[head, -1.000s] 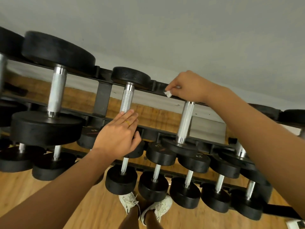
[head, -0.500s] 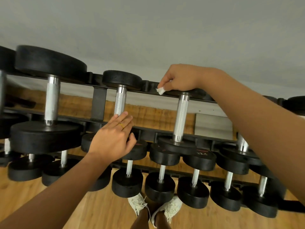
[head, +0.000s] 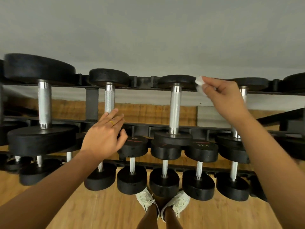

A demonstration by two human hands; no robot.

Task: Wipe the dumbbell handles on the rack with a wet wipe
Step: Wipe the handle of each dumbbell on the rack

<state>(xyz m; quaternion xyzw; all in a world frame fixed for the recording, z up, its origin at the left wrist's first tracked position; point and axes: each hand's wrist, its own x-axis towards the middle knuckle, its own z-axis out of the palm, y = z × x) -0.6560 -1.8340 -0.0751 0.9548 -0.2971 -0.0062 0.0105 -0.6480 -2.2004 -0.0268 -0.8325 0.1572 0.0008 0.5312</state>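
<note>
Head cam, wide-angle, facing fwd & down, close to dumbbell rack, shoes at bottom edge.

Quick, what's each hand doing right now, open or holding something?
Left hand: open, fingers straight, holding nothing, at the near end of a dumbbell handle.
Right hand: closed, pinching the wet wipe.

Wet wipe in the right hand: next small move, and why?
Probably shift the right hand to the next handle, partly hidden behind it, and wrap the wet wipe round it. The wipe is pinched at the fingertips and touches no handle, having left the middle handle it was on a second ago.
</note>
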